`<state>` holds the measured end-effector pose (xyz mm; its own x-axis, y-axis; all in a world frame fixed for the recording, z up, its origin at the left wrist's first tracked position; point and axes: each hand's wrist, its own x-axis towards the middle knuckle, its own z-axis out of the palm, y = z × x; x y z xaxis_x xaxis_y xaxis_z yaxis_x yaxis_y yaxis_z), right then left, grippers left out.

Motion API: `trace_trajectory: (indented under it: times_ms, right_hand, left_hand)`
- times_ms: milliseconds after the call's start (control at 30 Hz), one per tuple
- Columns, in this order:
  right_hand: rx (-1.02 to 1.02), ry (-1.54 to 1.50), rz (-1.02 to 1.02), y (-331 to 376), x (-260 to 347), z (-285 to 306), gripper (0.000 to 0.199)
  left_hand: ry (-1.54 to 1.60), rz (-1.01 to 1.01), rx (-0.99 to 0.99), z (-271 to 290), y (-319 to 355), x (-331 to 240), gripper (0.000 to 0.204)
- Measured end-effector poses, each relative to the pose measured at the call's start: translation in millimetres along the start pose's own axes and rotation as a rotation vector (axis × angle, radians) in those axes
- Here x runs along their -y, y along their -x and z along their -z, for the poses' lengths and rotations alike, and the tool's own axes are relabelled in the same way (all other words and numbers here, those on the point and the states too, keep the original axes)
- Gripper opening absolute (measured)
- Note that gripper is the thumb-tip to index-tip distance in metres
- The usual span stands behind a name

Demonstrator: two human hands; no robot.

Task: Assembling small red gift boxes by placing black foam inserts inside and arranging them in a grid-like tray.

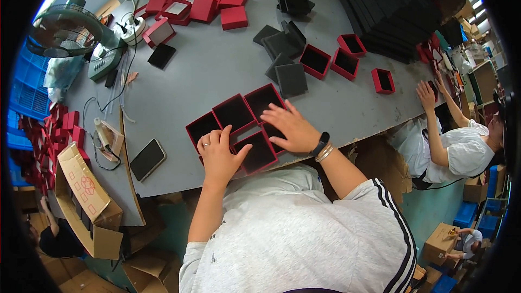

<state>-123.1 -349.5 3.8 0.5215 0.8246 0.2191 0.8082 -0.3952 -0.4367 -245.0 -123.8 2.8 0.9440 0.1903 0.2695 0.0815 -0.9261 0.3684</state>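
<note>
Several red open boxes (233,109) with black insides sit edge to edge in front of me, a small gap at their middle. My left hand (218,154) lies over the near left boxes with its fingers and thumb apart. Over the right side of the group is my right hand (296,129), fingers spread, partly hiding the box (275,132) under it. Neither hand holds anything that I can see. Beyond them lies a loose pile of dark grey foam pads (291,78), with a few more red boxes (315,61) to its right.
Red boxes and lids (203,10) lie scattered at the back. A tall stack of black sheets (388,11) stands back right. To the left are a phone (148,160), a fan (70,30), cables and an open carton (89,195). A co-worker (456,141) sits at the right.
</note>
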Motion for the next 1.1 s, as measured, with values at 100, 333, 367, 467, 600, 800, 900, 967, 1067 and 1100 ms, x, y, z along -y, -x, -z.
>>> trace_trajectory:
  times_ms: [100,333,367,467,600,800,900,967,1067,1100]
  right_hand:
    - [0.004,0.052,0.044,-7.0,0.5,-12.7,0.055]
    - [-0.032,-0.031,0.032,-11.4,-4.3,-9.8,0.05]
    - [-0.1,-0.029,0.03,-10.3,-3.4,-8.9,0.049]
    - [-0.257,0.06,-0.084,-6.9,-2.8,-9.6,0.037]
    - [-0.26,-0.014,-0.1,-6.5,-12.0,-16.9,0.026]
    - [-0.219,-0.108,0.016,-14.3,-9.1,-27.4,0.024]
    - [-0.185,-0.138,0.04,-15.6,-7.0,-26.9,0.02]
    - [-0.13,-0.13,0.079,-16.2,-3.2,-29.5,0.017]
    - [-0.163,-0.112,0.116,-13.9,1.1,-34.6,0.014]
    - [-0.172,-0.117,0.104,-11.4,2.1,-34.7,0.014]
  left_hand:
    - [0.0,-0.004,-0.008,-6.6,-2.6,1.2,0.045]
    - [0.092,0.022,-0.032,-10.6,-5.0,9.1,0.018]
    - [0.093,0.019,-0.034,-10.3,-4.9,9.0,0.018]
    - [0.065,0.002,-0.066,-8.3,-3.2,7.1,0.019]
    - [0.032,0.041,-0.068,-7.0,-1.0,8.1,0.02]
    - [0.079,-0.017,-0.066,-7.6,-1.8,13.7,0.019]
    - [0.102,-0.041,-0.068,-6.6,-0.5,12.6,0.018]
    - [0.096,-0.03,-0.042,-6.3,6.5,15.9,0.016]
    - [0.101,-0.03,-0.04,-2.5,10.7,15.0,0.016]
    - [0.106,-0.026,-0.035,-2.6,11.1,14.9,0.016]
